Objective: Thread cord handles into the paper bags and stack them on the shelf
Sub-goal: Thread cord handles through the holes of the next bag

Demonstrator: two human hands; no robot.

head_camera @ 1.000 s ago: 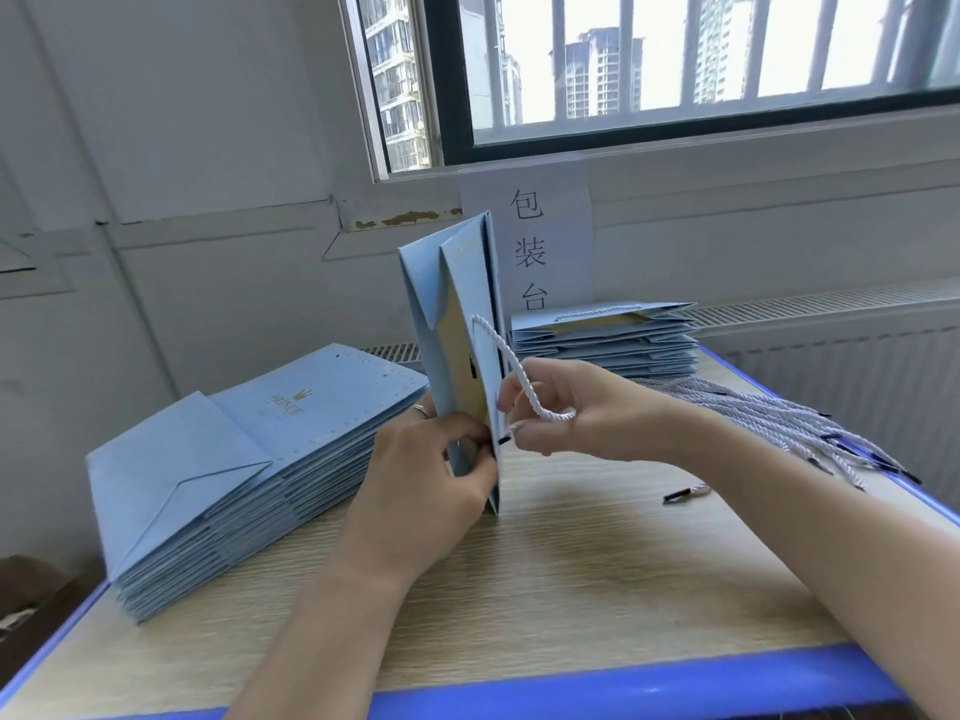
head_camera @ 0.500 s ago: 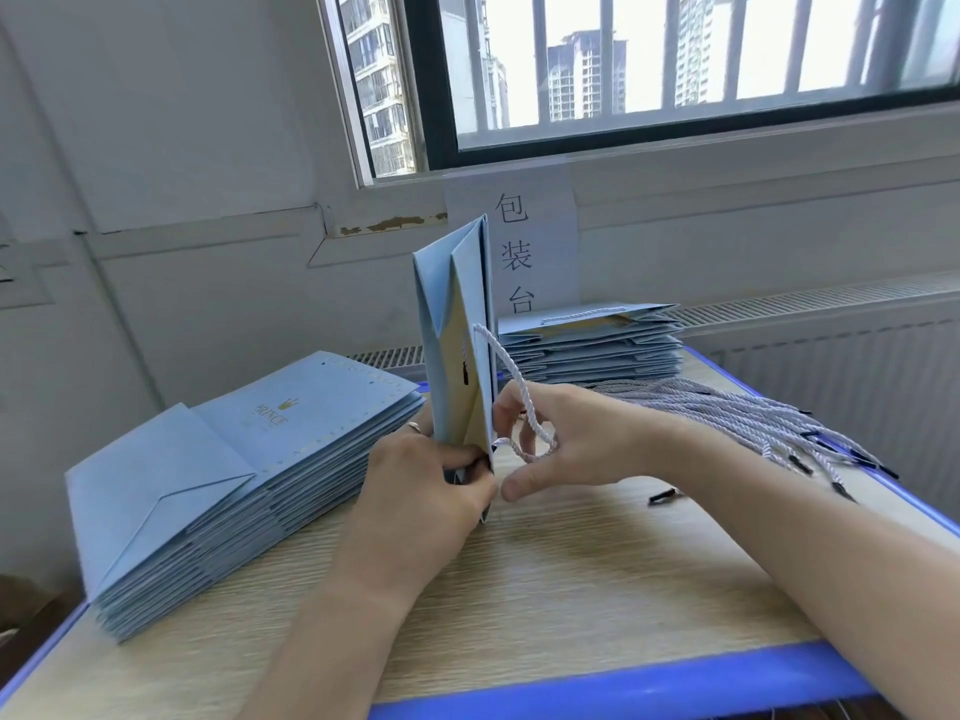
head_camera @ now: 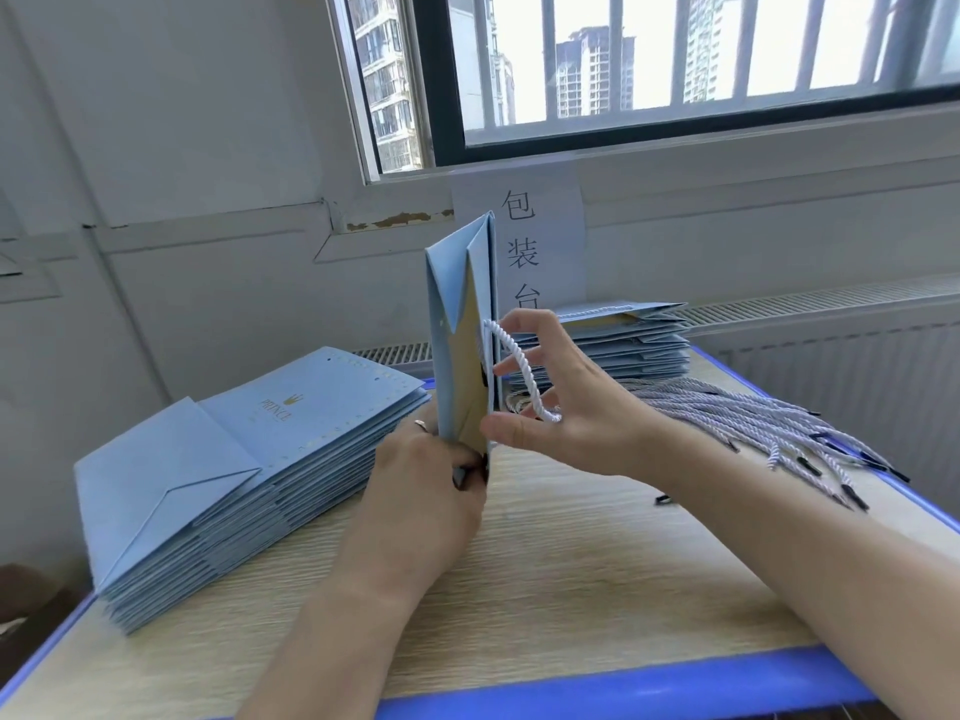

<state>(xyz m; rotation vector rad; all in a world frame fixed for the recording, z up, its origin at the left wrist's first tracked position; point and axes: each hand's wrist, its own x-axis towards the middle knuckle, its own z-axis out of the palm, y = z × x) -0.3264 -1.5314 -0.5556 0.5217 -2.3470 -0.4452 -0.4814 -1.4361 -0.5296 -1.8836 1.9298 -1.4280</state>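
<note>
One wooden table (head_camera: 571, 589) with a blue rim carries two stacks of flat blue bags: a large stack (head_camera: 218, 475) at the left and a lower stack (head_camera: 623, 345) at the back, partly hidden by the right hand. A bundle of loose cords (head_camera: 753, 428), too many to count, fans out toward the right edge. One bag (head_camera: 457, 356) stands upright at the table's middle, its long axis vertical and its thin edge toward the camera. The left hand (head_camera: 421, 511) grips its lower edge. The right hand (head_camera: 582, 423) has its fingers spread. One white cord (head_camera: 519, 366) runs from the bag into that palm; whether it is pinched there I cannot tell.
</note>
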